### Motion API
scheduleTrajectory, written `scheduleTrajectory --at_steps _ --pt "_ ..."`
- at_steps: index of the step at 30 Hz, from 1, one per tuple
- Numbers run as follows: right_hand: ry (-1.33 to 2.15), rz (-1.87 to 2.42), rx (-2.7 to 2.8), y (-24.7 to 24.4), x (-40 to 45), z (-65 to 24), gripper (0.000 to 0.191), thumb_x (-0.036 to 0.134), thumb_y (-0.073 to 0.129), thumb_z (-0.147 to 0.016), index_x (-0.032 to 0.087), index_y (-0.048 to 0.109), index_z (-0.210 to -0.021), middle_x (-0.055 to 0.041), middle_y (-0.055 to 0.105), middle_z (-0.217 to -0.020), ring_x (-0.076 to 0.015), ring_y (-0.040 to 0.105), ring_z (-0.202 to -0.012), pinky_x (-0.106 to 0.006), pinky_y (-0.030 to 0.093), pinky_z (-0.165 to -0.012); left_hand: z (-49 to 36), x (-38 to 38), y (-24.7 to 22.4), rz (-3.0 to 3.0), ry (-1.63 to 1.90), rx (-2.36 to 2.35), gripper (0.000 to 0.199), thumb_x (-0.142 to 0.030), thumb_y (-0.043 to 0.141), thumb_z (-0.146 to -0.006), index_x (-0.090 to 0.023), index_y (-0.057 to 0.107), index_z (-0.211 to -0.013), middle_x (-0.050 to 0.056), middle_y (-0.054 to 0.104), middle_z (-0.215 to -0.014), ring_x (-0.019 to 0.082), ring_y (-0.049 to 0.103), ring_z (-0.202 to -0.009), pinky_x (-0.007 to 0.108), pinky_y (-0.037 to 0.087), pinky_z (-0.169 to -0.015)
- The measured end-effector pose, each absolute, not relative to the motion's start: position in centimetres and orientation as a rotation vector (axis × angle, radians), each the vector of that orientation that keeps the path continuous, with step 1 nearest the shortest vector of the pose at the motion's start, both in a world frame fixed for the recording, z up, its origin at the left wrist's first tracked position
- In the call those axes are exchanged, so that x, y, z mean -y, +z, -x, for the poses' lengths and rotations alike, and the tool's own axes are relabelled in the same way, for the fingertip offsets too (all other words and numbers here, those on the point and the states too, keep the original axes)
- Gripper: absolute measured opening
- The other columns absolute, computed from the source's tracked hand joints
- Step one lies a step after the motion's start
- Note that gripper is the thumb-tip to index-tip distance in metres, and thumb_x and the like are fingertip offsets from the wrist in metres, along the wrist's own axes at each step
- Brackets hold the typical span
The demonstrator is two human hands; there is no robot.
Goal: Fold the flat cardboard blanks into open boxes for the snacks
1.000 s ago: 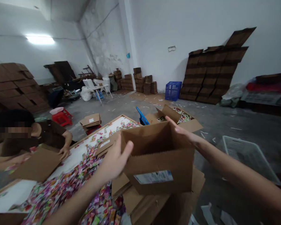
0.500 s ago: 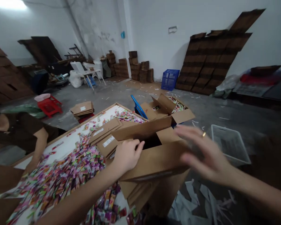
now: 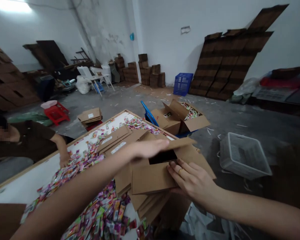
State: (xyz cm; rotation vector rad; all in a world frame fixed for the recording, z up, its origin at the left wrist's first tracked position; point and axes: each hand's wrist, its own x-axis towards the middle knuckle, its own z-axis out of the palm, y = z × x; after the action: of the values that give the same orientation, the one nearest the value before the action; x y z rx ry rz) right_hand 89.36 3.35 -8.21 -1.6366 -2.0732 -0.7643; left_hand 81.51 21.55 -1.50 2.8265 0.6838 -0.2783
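Note:
A brown cardboard box (image 3: 152,178) sits in front of me on a stack of flattened cardboard, its top partly uncovered with a dark gap showing. My left hand (image 3: 150,149) lies over the far side flap, fingers stretched out and a little blurred. On the right side, my right hand (image 3: 187,176), with a ring, rests flat against the near flap, fingers extended. Small colourful packets (image 3: 107,213) are heaped on the white tabletop (image 3: 17,178) to the left. Flat cartons with white labels (image 3: 115,136) lie just beyond the box.
Another person (image 3: 27,136) reaches into the packets at left. Open boxes of packets (image 3: 195,123) stand beyond the table, beside a blue chair (image 3: 149,113). A grey plastic basket (image 3: 247,155) is on the floor at right.
My left hand has moved up and right over the far flap. My right hand has come down onto the near flap. The box has been turned, and its flaps are folded further inward.

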Motion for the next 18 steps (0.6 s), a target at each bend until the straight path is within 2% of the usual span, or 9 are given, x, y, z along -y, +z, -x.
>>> scheduleTrajectory --at_steps 2,3,6,9,13,15,18 --pt "-0.770 1.634 2.057 -8.4 -3.2 -89.5 0.044 0.051 0.058 -0.082 0.010 0.071 -0.093 -0.0102 0.072 -0.091 -0.0234 0.062 -0.087 -0.032 0.045 -0.067 -80.6 -19.2 -3.4 -2.931 -0.258 -0.776 0.057 -0.056 0.024 -0.091 -0.026 0.039 -0.138 0.011 0.061 -0.119 0.029 0.056 -0.108 0.046 0.041 -0.090" --pt "-0.770 1.637 2.051 -8.6 -3.1 -89.6 0.044 0.051 0.057 -0.083 0.010 0.071 -0.093 -0.0100 0.072 -0.091 -0.0233 0.062 -0.088 -0.031 0.045 -0.067 -80.3 -18.3 -4.0 -2.975 -0.220 -0.828 0.059 -0.056 0.023 -0.091 -0.024 0.037 -0.139 0.013 0.060 -0.118 0.031 0.056 -0.108 0.048 0.041 -0.090" --pt "-0.761 1.653 2.039 -8.8 -2.9 -89.8 0.042 0.049 0.055 -0.085 0.011 0.070 -0.096 -0.0101 0.071 -0.095 -0.0241 0.062 -0.091 -0.031 0.044 -0.069 -80.1 -17.4 -4.6 -3.038 -0.177 -0.853 0.058 -0.056 0.020 -0.091 -0.017 0.050 -0.121 0.013 0.063 -0.108 0.030 0.059 -0.100 0.045 0.044 -0.086" --pt "-0.738 1.640 2.037 -9.1 -2.6 -89.6 0.047 0.050 0.056 -0.084 0.008 0.069 -0.101 -0.0121 0.070 -0.098 -0.0259 0.060 -0.093 -0.033 0.043 -0.074 -80.9 -18.0 -4.3 -3.077 -0.225 -0.822 0.057 -0.058 0.019 -0.091 -0.015 0.054 -0.104 0.012 0.065 -0.100 0.029 0.063 -0.092 0.040 0.047 -0.077" --pt "-0.781 1.721 2.038 -9.5 -2.3 -88.8 0.063 0.058 0.066 -0.072 0.003 0.067 -0.104 -0.0149 0.068 -0.092 -0.0280 0.058 -0.088 -0.036 0.042 -0.076 -81.8 -18.1 -4.7 -3.120 -0.217 -0.790 0.057 -0.058 0.021 -0.091 -0.013 0.055 -0.101 0.014 0.067 -0.097 0.029 0.065 -0.090 0.038 0.047 -0.071" --pt "-0.784 1.725 2.069 -9.7 -2.4 -88.6 0.061 0.058 0.069 -0.068 0.004 0.069 -0.095 -0.0131 0.067 -0.083 -0.0252 0.057 -0.079 -0.035 0.042 -0.069 -82.0 -17.9 -5.5 -3.160 -0.216 -0.816 0.058 -0.059 0.024 -0.090 -0.011 0.054 -0.103 0.017 0.066 -0.099 0.029 0.064 -0.091 0.038 0.047 -0.073" --pt "-0.723 1.679 2.140 -9.8 -2.8 -88.6 0.042 0.052 0.068 -0.074 0.010 0.070 -0.074 -0.0096 0.065 -0.072 -0.0197 0.053 -0.066 -0.032 0.039 -0.059 -82.1 -18.2 -6.5 -3.202 -0.223 -0.805 0.059 -0.058 0.026 -0.090 -0.009 0.053 -0.107 0.018 0.066 -0.100 0.030 0.064 -0.091 0.038 0.047 -0.074"
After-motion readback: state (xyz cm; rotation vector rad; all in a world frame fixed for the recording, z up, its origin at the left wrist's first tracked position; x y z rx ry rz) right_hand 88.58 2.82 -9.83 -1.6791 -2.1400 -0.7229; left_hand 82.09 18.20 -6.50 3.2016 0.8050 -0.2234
